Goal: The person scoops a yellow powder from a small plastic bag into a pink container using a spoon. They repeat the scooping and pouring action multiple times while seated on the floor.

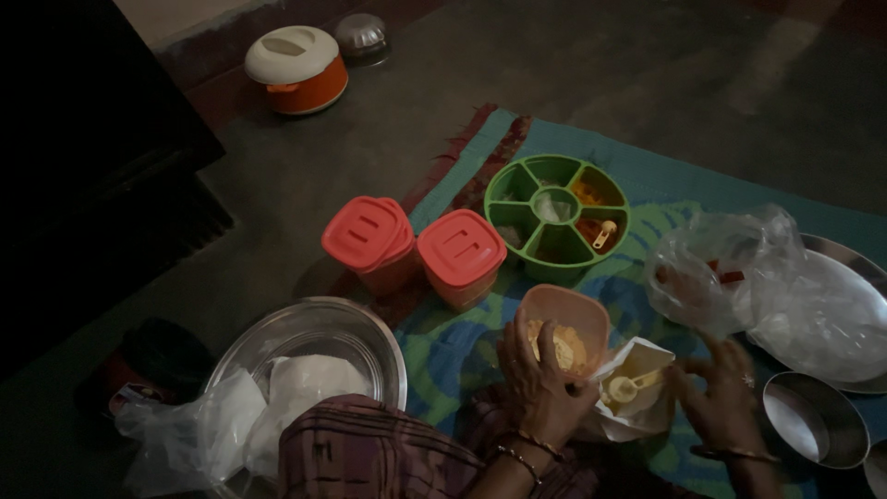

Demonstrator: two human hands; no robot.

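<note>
An open orange tub (565, 325) stands upright on the mat, near the middle, its mouth showing a mound of yellow powder. Touching it on the right, a small white packet (634, 393) lies open, mouth upward, with a little yellow plastic spoon (628, 386) lying inside it, bowl to the left
</note>
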